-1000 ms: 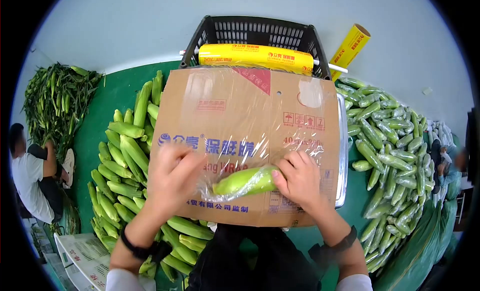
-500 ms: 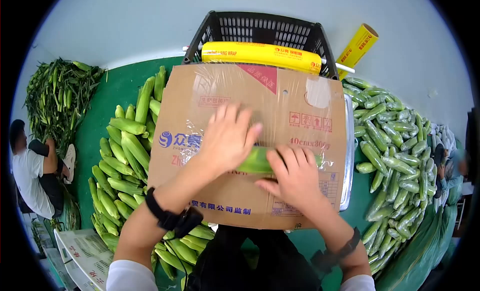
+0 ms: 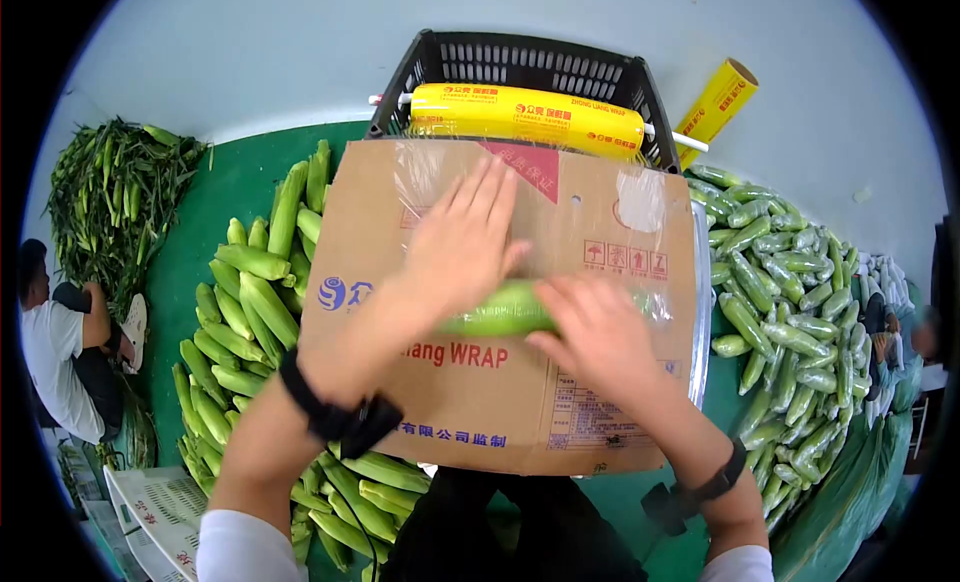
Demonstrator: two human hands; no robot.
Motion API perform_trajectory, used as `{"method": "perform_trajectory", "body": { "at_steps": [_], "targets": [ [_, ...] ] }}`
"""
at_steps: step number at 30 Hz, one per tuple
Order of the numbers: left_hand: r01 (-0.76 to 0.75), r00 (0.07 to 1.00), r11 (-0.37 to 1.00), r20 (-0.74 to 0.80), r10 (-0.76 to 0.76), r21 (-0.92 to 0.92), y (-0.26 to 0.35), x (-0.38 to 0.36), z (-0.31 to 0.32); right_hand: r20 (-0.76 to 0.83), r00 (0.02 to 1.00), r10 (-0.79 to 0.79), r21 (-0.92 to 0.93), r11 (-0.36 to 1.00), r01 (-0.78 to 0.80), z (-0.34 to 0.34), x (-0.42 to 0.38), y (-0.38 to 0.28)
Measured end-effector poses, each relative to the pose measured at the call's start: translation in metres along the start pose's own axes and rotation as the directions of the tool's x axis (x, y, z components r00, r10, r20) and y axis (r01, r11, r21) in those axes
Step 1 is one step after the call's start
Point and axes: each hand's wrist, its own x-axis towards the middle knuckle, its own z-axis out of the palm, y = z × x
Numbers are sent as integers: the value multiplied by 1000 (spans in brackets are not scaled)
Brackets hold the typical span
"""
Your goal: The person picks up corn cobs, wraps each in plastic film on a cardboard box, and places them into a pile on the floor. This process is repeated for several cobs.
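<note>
A green ear of corn [image 3: 500, 310] in its husk lies crosswise on a flat cardboard sheet [image 3: 440, 407], shiny with what looks like clear film. My right hand [image 3: 598, 324] wraps over its right part, thumb on the near side; the hand is somewhat blurred. My left hand [image 3: 465, 232] lies flat on the cardboard just beyond the ear's left part, fingers stretched forward and holding nothing. Clear plastic film clings to the cardboard's upper part. Behind it, a yellow roll of cling wrap [image 3: 525, 118] on a white rod rests across a black crate [image 3: 530, 52].
Unwrapped corn [image 3: 240, 322] is heaped at left and wrapped corn [image 3: 790, 322] at right. A yellow tube [image 3: 722, 102] leans by the wall. A person [image 3: 70, 342] sits at far left near a pile of husks [image 3: 120, 192]; another person is partly visible at far right.
My left hand has slid forward over the cardboard, its fingers straighter. The ear has shifted slightly left under my right hand. The yellow roll has turned, showing different print.
</note>
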Motion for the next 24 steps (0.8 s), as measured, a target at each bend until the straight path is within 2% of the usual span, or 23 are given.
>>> {"method": "perform_trajectory", "body": {
  "at_steps": [1, 3, 4, 5, 7, 8, 9, 11, 12, 13, 14, 16, 17, 18, 19, 20, 21, 22, 23, 24],
  "targets": [
    [-44, 999, 999, 18, 44, 14, -15, 20, 1, 39, 999, -29, -40, 999, 31, -3, 10, -3],
    [-93, 931, 991, 344, 120, -96, -33, 49, 19, 128, 990, 63, -18, 998, -61, 9, 21, 11],
    [-73, 897, 996, 433, 85, -45, -30, 58, 14, 187, 976, 111, 0, 994, -113, 16, 24, 15],
    [-63, 849, 998, 526, 57, -6, -19, 66, 3, 109, 991, 81, 4, 997, -81, 18, 31, 17],
    [-82, 769, 996, 637, 43, 32, -12, 72, -10, 205, 975, 86, 43, 994, -96, 13, 21, 3],
    [-69, 777, 997, 628, 41, 21, -15, 70, -4, 242, 967, 76, 62, 994, -94, 9, 19, -4],
    [-54, 787, 998, 616, 36, 10, -18, 66, 4, 186, 983, 16, 103, 994, -35, 0, 10, -13],
    [-32, 807, 999, 590, 29, -4, -19, 64, 4, 316, 945, -80, 226, 974, 7, -28, -15, -28],
    [-26, 814, 1000, 581, 26, -9, -18, 62, 1, 389, 916, -97, 296, 955, -24, -46, -25, -41],
    [-18, 819, 1000, 573, 25, -17, -16, 58, -1, 484, 864, -141, 329, 944, -30, -58, -39, -49],
    [7, 890, 995, 454, 38, -97, -18, 51, 4, 590, 794, -143, 355, 930, -96, -69, -50, -56],
    [26, 984, 966, 178, 21, -255, -24, 30, 16, 851, 520, -77, 316, 864, -391, -89, -68, -60],
    [2, 998, 946, -53, -20, -325, -15, 15, 7, 852, 522, 22, 338, 739, -583, -88, -90, -57],
    [-47, 960, 920, -272, -66, -390, 5, -3, -6, 855, 503, 125, 356, 563, -746, -84, -106, -51],
    [-157, 959, 908, -280, 46, -389, 31, -26, -20, 861, 474, 184, 413, 290, -863, -82, -103, -49],
    [-260, 948, 882, -279, 155, -393, 53, -47, -31, 875, 427, 228, 442, -18, -897, -78, -95, -53],
    [-237, 955, 851, -274, 115, -470, 66, -56, -33, 894, 372, 248, 438, -320, -840, -73, -86, -57],
    [-205, 961, 820, -270, 64, -534, 77, -62, -34, 917, 389, 88, 378, -503, -777, -69, -75, -57],
    [-112, 968, 669, -234, -95, -735, 79, -61, -34, 903, 423, -73, 275, -658, -701, -65, -63, -56],
    [-58, 948, 456, -192, -252, -888, 80, -60, -33, 854, 473, -215, 142, -779, -610, -60, -51, -56]
  ]
}}
